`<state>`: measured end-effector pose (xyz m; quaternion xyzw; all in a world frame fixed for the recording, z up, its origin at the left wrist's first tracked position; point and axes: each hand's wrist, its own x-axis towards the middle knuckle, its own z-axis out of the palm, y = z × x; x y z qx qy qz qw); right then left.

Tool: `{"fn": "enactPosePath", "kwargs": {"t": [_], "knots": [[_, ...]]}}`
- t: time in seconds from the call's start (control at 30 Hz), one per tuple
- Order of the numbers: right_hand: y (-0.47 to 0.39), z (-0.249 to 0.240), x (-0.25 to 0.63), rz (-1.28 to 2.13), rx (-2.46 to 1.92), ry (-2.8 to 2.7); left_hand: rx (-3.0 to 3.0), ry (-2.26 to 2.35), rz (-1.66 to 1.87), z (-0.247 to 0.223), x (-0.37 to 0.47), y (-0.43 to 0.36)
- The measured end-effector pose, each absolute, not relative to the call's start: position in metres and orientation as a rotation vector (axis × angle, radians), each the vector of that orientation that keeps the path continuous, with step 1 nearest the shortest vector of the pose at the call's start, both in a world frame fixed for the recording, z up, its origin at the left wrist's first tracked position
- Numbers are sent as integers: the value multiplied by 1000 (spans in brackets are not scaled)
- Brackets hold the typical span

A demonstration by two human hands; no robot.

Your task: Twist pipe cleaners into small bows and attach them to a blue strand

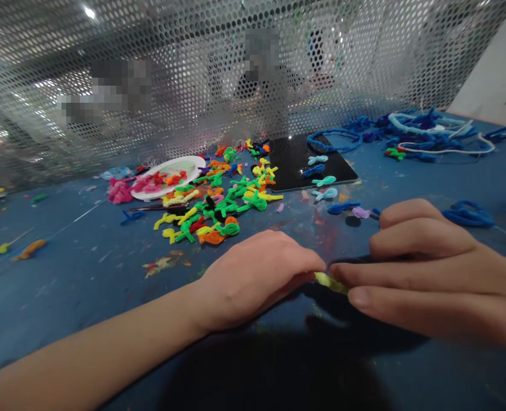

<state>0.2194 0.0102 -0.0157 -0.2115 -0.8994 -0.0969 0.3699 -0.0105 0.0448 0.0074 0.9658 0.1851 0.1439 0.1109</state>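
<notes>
Between my two hands is a small yellow fuzzy piece that looks like pipe cleaner (330, 282), held low over the blue table. My left hand (263, 279) pinches its left end, with the fingertips mostly hidden behind the back of the hand. On the other end, my right hand (432, 274) has its thumb and index finger closed, while its other fingers curl above. Beyond my hands lies a pile of small twisted pipe-cleaner shapes (225, 200) in green, yellow and orange. Several light and dark blue loops (324, 181) lie nearer the right hand.
A black tablet-like slab (291, 165) lies behind the loops. To its left stands a white plate (197, 165) with red and pink pieces. Blue fuzzy rings and strands (432, 125) are heaped at back right. A perforated metal screen (184, 85) closes off the table's far side, with people behind it.
</notes>
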Motion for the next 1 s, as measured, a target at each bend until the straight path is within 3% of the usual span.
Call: {"fn": "enactPosePath", "kwargs": {"t": [0.13, 0.3, 0.57, 1.0], "knots": [[12, -16, 221, -401, -357, -2324, 2807, 527, 453, 6, -11, 45], [15, -15, 221, -248, -553, -2259, 2845, 592, 321, 10, -8, 44], [17, -12, 217, -100, -520, -2279, 2842, 481, 278, 10, -7, 52], [26, -16, 215, 86, -501, -2373, 2856, 496, 563, 5, -11, 46]]}}
